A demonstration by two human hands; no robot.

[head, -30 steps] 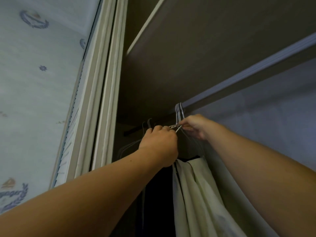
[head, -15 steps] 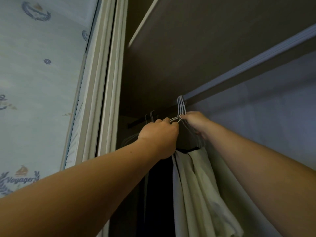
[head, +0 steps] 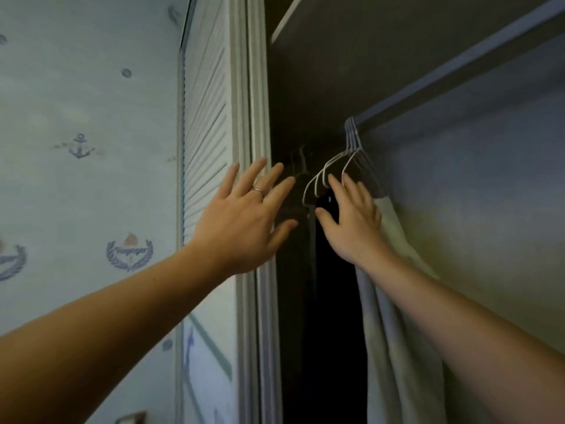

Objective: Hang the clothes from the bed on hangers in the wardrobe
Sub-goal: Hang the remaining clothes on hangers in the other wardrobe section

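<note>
Several white wire hangers (head: 351, 148) hang bunched on the wardrobe rail (head: 458, 65). A pale cream garment (head: 394, 240) hangs below them, on the right of the dark opening. My left hand (head: 244, 215) is spread flat in the air in front of the wardrobe's door frame, a ring on one finger, holding nothing. My right hand (head: 351, 218) is open too, its fingertips just under the hangers' lower wires and its back against the cream garment. Dark clothes deeper inside are hard to make out.
A white louvred wardrobe door (head: 208, 123) and its frame stand left of the opening. A shelf board (head: 382, 41) runs above the rail. Light blue wallpaper (head: 82, 148) with anchor prints covers the wall at left.
Both hands have let go of the hanger hooks they were pinching and dropped lower with fingers spread. The camera has tilted down and the hangers now hang free on the rail.
</note>
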